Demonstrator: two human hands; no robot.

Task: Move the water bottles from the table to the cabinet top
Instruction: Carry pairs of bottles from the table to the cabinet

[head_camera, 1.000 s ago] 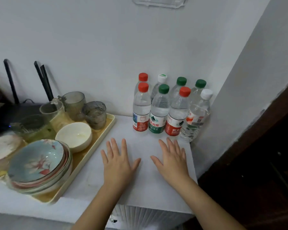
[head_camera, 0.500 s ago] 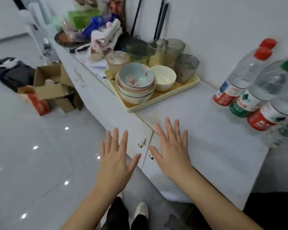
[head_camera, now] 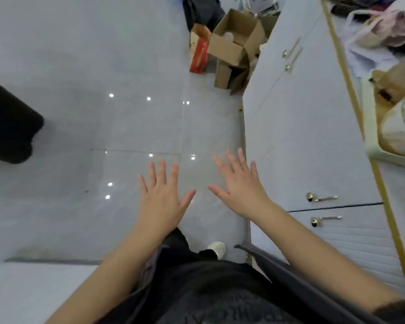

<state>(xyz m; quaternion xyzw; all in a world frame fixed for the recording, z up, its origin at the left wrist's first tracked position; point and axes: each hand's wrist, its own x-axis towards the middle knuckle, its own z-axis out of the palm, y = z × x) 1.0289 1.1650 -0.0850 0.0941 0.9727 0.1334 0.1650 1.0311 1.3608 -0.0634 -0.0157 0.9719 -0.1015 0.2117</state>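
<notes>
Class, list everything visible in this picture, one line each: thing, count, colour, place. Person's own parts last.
floor tiles: several, glossy pale grey, left and centre
cardboard boxes: at least two, brown, floor by the cabinet
carton: one, red, left of the boxes
dark object: one, black, left edge
cabinet: one, white with gold edging, right
handles: four, gold-toned, cabinet front
tray: one, cream, cabinet top, right edge
bags: blurred heap, pale, cabinet top, upper right
shoe: one, white, floor, bottom centre
left hand: one, open and empty, above the floor
right hand: one, open and empty, beside the cabinet

The left hand [head_camera: 160, 202] and right hand [head_camera: 240, 187] now hover over floor [head_camera: 103, 125], off the cabinet [head_camera: 302, 136].
</notes>
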